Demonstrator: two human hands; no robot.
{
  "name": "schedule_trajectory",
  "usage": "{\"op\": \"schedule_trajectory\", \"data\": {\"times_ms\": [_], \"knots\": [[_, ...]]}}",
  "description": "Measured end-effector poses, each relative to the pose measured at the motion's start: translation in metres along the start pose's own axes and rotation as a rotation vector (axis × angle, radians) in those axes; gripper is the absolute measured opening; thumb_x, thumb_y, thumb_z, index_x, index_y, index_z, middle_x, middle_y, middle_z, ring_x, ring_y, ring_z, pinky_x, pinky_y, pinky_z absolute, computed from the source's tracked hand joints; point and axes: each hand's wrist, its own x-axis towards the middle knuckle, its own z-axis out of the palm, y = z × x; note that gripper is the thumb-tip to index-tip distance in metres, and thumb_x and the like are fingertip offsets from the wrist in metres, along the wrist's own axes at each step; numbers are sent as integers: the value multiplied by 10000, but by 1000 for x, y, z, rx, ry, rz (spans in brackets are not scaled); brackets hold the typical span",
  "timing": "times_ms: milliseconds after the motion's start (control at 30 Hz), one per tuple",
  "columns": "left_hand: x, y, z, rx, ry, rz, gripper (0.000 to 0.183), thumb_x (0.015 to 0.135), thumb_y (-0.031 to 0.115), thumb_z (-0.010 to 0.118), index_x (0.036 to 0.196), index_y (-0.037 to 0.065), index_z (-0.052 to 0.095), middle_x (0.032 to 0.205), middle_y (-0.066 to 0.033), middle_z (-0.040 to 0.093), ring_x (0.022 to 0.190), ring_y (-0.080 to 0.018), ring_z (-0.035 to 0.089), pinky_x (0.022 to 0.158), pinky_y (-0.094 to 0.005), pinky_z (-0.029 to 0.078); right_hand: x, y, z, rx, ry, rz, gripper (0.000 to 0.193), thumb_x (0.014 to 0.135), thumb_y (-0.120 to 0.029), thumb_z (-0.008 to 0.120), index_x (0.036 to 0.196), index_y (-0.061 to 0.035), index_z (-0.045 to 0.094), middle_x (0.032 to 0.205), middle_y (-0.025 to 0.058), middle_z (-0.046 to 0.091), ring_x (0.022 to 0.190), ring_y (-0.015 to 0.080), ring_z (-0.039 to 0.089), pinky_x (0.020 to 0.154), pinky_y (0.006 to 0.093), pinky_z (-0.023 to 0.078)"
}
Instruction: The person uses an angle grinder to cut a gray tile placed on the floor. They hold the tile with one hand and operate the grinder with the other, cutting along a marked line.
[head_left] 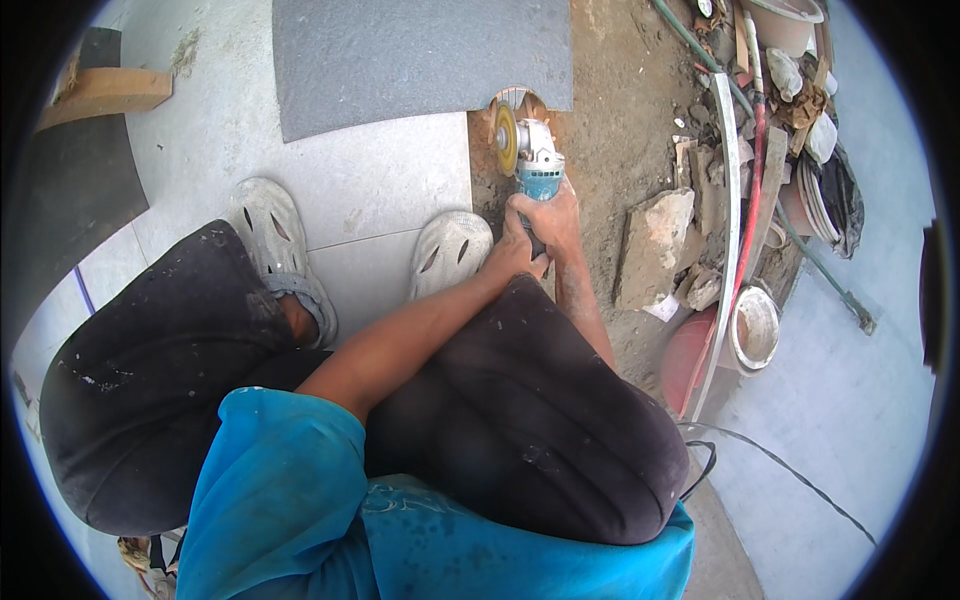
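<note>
An angle grinder with a teal body (541, 180) and a silver head is held out ahead of my knees. Its yellow-faced disc (506, 140) stands on edge at the grinder's left side, close to a rounded notch in the near edge of a dark grey tile (420, 60). My right hand (553, 217) is closed round the teal body. Just behind it, my left hand (515, 250) is wrapped about the rear of the same tool. The fingers of both hands partly hide the handle. Whether the disc touches the tile is unclear.
Pale floor tiles (385, 180) lie under my shoes, beside a strip of bare dirt (610, 120). On the right are broken slabs (655, 240), a long metal bar (728, 200), a red pipe (752, 190) and a white-rimmed bucket (755, 330). A black cable (790, 470) trails lower right.
</note>
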Motion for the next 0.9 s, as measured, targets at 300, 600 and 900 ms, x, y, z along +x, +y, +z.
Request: {"op": "schedule_trajectory", "data": {"times_ms": [300, 600, 900], "knots": [[-1, 10, -5, -7, -20, -35, 1152, 824, 276, 755, 1472, -172, -87, 1439, -464, 254, 1303, -547, 446, 1068, -471, 439, -1, -10, -2, -15, 3, 26, 567, 667, -255, 769, 1128, 37, 618, 962, 153, 712, 871, 248, 680, 797, 380, 534], [3, 15, -9, -27, -38, -81, 1145, 812, 236, 756, 1483, -157, -84, 1457, -456, 230, 1338, -540, 409, 1105, -466, 407, 2, -17, -3, -8, 7, 44, 545, 649, -210, 754, 1120, 38, 637, 952, 165, 727, 878, 262, 707, 777, 381, 543], [-1, 6, -3, -33, -6, -10, 1126, 813, 209, 755, 1486, -121, -86, 1442, -426, 258, 1316, -536, 430, 1088, -466, 419, 1, -12, -2, 21, -38, 65, 578, 638, -229, 756, 1145, 20, 631, 981, 164, 724, 915, 269, 704, 817, 385, 537]]}}
